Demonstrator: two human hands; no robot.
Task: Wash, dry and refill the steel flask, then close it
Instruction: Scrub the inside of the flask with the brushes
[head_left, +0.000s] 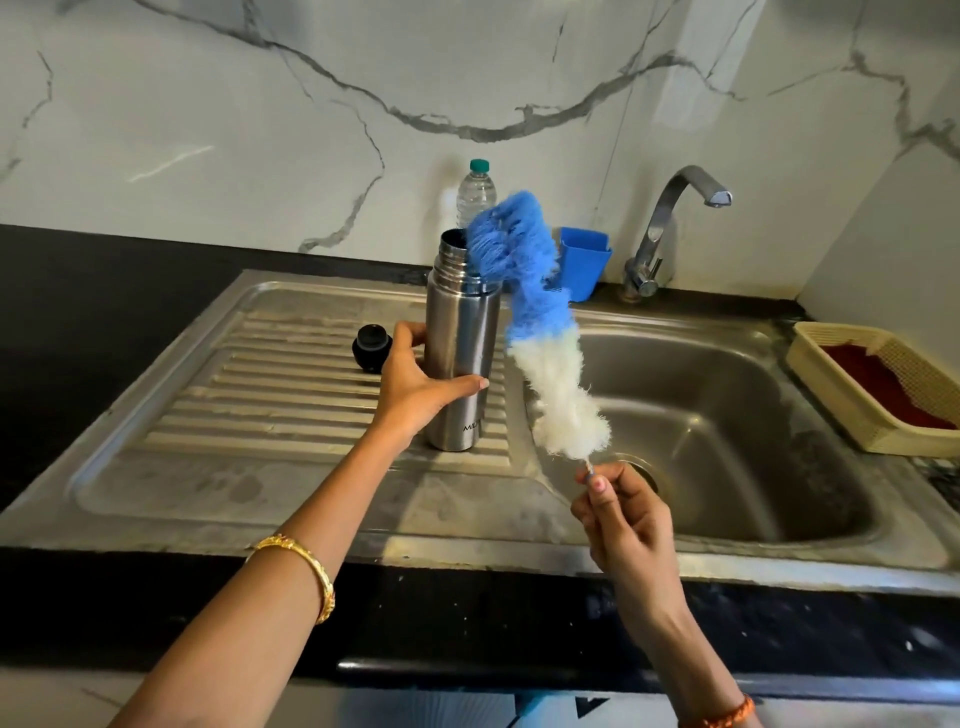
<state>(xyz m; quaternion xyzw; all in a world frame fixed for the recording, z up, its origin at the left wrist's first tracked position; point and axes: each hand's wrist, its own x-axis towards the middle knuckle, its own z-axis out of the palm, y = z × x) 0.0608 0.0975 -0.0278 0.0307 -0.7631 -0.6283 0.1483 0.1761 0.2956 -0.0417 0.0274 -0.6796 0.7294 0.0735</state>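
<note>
The steel flask stands upright and uncapped on the ribbed drainboard at the centre of the frame, just left of the sink basin. The left hand wraps around its lower body, thumb behind and fingers across the front. The right hand, lower right of centre, pinches the thin wire handle of a bottle brush whose blue tip bends over at the flask's open mouth; I cannot tell whether the bristles have entered it. The main risk, as I judge it, is the flask tipping: it is tall and narrow, it sits on ridges rather than a flat surface, and a sideways shove from the brush against the rim would lever it over if the left grip loosens. The brush is long and floppy, held only at its far end, so the tip may fold against the threads instead of going in. The black cap lies on the drainboard just left of the left hand and could be knocked by that wrist. Behind the flask stand a plastic water bottle and a blue holder, close enough to be brushed. Open room lies to the right over the basin, below the tap; a cream basket sits on the tabletop at the right edge.
</note>
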